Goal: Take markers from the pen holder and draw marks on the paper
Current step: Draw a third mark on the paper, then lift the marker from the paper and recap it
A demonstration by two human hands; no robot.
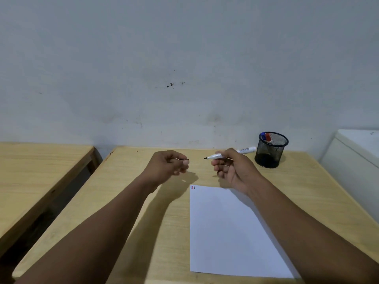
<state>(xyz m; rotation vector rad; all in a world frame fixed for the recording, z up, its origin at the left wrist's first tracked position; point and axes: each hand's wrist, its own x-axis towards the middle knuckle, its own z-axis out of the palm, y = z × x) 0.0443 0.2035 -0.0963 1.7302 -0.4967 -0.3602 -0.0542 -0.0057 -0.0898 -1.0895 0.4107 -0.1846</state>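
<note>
My right hand (pixel 231 169) holds a white marker (pixel 244 151) with a black tip that is uncovered and points left. My left hand (pixel 169 163) pinches its black cap (pixel 184 159), a short gap away from the tip. Both hands hover above the wooden desk (pixel 127 201), just beyond the far edge of the white paper (pixel 227 232). The paper's top-left corner bears three short marks (pixel 192 187), blue, red and dark. A black mesh pen holder (pixel 270 149) stands at the back right, with a blue and a red marker (pixel 266 137) inside.
A second wooden desk (pixel 37 167) sits to the left across a dark gap. A white cabinet-like object (pixel 356 156) borders the desk on the right. A grey wall rises right behind the desk.
</note>
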